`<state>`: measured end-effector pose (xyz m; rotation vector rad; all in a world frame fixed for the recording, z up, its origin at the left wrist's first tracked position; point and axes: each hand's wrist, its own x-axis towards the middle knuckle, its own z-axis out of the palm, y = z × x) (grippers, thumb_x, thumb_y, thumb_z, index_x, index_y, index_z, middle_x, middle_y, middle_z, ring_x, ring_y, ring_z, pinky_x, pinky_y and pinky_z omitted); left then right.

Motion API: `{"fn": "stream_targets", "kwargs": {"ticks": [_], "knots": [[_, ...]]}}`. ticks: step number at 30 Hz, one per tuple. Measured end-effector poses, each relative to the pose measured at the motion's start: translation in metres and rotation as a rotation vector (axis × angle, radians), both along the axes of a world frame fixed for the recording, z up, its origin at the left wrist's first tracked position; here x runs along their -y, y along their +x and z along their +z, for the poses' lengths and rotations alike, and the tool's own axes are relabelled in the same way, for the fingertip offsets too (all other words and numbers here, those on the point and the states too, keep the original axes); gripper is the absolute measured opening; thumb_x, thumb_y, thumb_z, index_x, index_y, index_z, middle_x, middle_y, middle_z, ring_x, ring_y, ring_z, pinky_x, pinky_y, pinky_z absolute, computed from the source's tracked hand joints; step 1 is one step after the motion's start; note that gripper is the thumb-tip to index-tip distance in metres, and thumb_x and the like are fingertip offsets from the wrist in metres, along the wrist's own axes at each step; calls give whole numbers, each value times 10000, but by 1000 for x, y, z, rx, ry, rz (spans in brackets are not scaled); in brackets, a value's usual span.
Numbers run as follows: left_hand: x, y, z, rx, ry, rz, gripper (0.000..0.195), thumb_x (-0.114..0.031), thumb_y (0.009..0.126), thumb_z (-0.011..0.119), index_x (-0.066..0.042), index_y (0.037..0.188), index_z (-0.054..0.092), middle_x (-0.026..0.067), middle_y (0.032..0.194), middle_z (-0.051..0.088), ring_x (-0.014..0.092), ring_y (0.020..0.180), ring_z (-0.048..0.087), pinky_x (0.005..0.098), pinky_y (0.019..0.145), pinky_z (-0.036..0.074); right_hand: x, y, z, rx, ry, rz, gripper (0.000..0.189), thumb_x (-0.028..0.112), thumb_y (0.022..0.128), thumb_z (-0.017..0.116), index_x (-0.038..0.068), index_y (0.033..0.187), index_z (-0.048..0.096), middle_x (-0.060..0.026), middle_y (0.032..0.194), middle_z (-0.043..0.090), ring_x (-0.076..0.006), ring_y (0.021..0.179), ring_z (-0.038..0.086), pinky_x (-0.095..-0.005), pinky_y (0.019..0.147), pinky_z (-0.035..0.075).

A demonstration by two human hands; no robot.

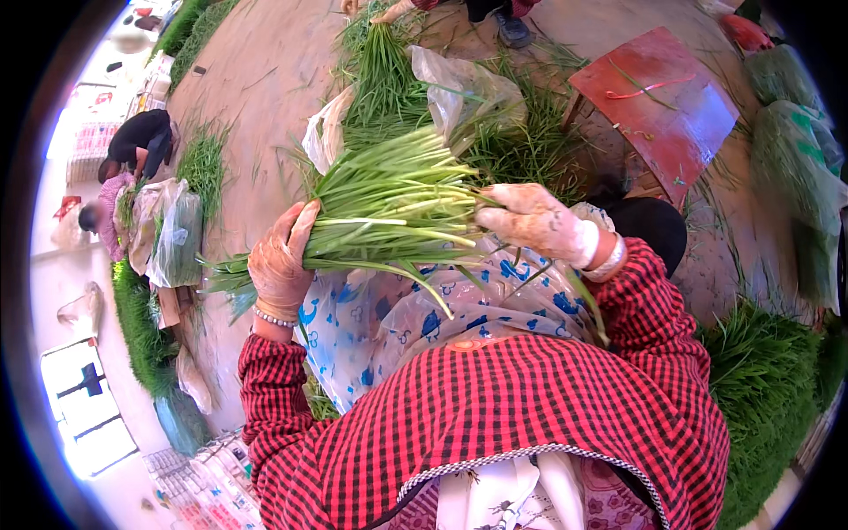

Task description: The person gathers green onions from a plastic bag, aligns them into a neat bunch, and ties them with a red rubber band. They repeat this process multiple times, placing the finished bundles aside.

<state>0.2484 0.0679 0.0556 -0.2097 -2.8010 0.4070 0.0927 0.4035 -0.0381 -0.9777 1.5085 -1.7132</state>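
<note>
My left hand (281, 262), in a thin, stained glove, grips a thick bunch of garlic chives (391, 205) around its leafy part. The pale stalk ends point right, and the leaf tips stick out left beyond my wrist. At those stalk ends, my gloved right hand (533, 218) has its thumb and fingers pinched together on a few stalks. Below the bunch, a clear plastic sheet with blue prints (430, 318) covers my lap. Some loose leaves (589, 305) hang over it near my right forearm.
A red low table (656, 99) bears a red ribbon (649, 89). More chives (381, 73) and a plastic bag (470, 93) lie ahead, where another person's hand (395, 12) touches a bunch. Bagged greens (792, 172) line the right; people (142, 149) bend at left.
</note>
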Motion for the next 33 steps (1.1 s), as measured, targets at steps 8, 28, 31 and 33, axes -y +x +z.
{"fn": "stream_targets", "kwargs": {"ticks": [8, 28, 31, 33], "knots": [[12, 4, -4, -44, -57, 80, 681, -114, 721, 734, -256, 1362, 551, 13, 1233, 639, 242, 933, 671, 361, 737, 542, -47, -29, 2, -220, 163, -382, 177, 187, 978, 612, 31, 1021, 686, -37, 751, 609, -120, 706, 572, -279, 638, 456], [-37, -13, 7, -34, -190, 82, 630, -29, 796, 604, -247, 1384, 543, -11, 1381, 558, 197, 958, 665, 334, 731, 541, 79, -17, -16, -638, 687, -106, 269, 333, 855, 654, 73, 905, 704, -148, 801, 689, -299, 749, 675, -391, 637, 526], [-30, -19, 5, -15, -125, 113, 636, -41, 782, 633, -214, 1386, 537, 10, 1372, 571, 226, 982, 672, 343, 746, 547, 59, -7, -47, 247, 111, -37, 75, 146, 922, 636, 72, 925, 650, -4, 663, 604, -99, 506, 530, -258, 447, 380], [-23, -8, 3, 23, -21, 171, 655, -52, 764, 670, -189, 1390, 530, 35, 1358, 589, 248, 1030, 667, 354, 782, 547, 40, 5, 26, 403, 80, -62, 110, 156, 932, 649, 64, 880, 616, 37, 622, 547, -49, 459, 466, -229, 410, 327]]}}
